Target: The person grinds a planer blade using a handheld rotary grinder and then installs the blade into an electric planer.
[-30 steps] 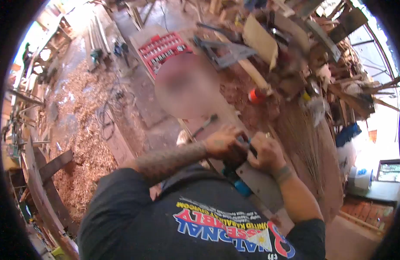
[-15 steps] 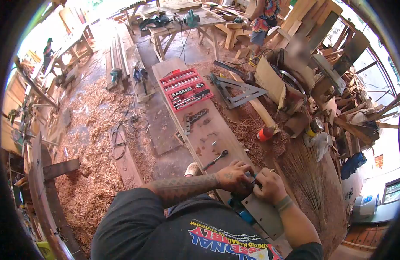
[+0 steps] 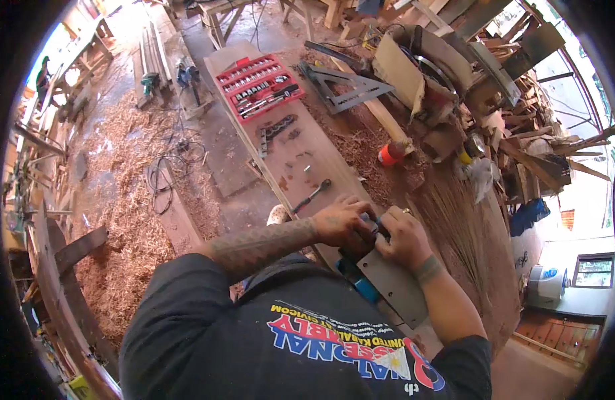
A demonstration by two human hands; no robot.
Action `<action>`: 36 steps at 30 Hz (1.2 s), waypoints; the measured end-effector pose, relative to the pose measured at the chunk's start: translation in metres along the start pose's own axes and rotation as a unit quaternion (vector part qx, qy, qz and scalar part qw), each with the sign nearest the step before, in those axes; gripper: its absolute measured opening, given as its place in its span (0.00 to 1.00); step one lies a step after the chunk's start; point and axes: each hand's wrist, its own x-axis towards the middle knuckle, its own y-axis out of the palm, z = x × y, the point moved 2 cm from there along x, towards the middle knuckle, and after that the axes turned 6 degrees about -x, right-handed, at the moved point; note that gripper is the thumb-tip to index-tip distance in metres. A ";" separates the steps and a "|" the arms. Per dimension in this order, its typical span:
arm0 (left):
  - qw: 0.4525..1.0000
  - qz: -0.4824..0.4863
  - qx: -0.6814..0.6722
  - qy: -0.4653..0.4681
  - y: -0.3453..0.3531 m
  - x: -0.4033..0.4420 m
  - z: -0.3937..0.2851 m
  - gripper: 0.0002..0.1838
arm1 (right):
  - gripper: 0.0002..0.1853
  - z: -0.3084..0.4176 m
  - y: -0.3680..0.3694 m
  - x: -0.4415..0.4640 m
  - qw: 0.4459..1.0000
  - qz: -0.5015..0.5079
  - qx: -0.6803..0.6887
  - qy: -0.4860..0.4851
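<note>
My left hand (image 3: 345, 221) and my right hand (image 3: 404, 233) meet at the front end of a teal and black power tool (image 3: 366, 289) with a flat grey metal plate (image 3: 393, 287). Fingers of both hands are closed round a small blue-and-dark part at that end; the fingers largely hide it. The tool rests on a long wooden board (image 3: 327, 157). Farther up the board lie a ratchet wrench (image 3: 313, 196), a small silver socket (image 3: 307, 169), a dark strip holding sockets (image 3: 275, 133) and an open red socket set case (image 3: 257, 87).
A metal triangle square (image 3: 347, 88) and an orange-red container (image 3: 391, 154) lie right of the board. A bundle of thin sticks (image 3: 457, 233) is near my right arm. Wood shavings (image 3: 131, 220), a cable (image 3: 162, 183) and power tools (image 3: 148, 83) are on the left floor.
The camera view has tilted and shifted since the previous frame. Both hands stay together at the tool's end, with the fingers slightly repositioned.
</note>
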 end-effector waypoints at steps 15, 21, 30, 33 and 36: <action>0.999 -0.018 -0.033 -0.021 0.000 0.003 0.000 0.13 | 0.11 -0.009 -0.009 0.123 0.996 0.051 0.065 -0.015; 0.997 -0.061 -0.045 0.003 0.012 0.001 0.012 0.15 | 0.13 0.020 0.092 0.223 0.955 0.215 -0.100 -0.179; 0.986 0.069 -0.102 -0.109 0.014 0.000 0.014 0.19 | 0.10 0.024 0.170 0.247 0.920 0.252 -0.204 -0.220; 0.960 0.146 -0.150 -0.188 -0.014 0.002 -0.011 0.19 | 0.12 0.005 0.136 0.226 0.954 0.173 -0.135 -0.205; 0.999 -0.039 -0.020 0.017 0.001 -0.004 0.002 0.12 | 0.10 -0.001 0.056 0.194 0.989 0.088 0.018 -0.117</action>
